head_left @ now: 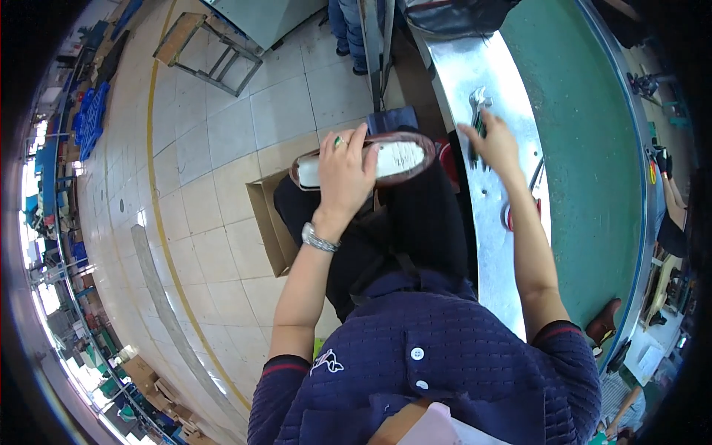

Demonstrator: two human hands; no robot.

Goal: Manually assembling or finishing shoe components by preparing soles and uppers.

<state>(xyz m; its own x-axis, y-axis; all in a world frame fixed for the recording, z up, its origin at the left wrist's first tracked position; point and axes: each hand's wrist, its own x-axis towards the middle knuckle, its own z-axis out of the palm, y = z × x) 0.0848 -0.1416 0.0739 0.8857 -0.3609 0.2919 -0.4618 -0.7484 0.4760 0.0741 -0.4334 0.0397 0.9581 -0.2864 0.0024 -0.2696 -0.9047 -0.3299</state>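
On my lap lies a brown leather shoe, its white underside facing up. My left hand is closed around it from above, thumb on the near side and fingers across the pale bottom. Over the metal bench to the right, my right hand reaches to hand tools with shiny metal heads and dark green handles. Its thumb and forefinger are apart, next to the handles; the other fingers are partly hidden. Pliers or a similar tool with red handles lie on the bench by my right forearm.
The narrow metal bench runs along my right, with a black bag at its far end. Beside it stretches a green surface. An open cardboard box stands left of my legs; a wooden stool is farther off.
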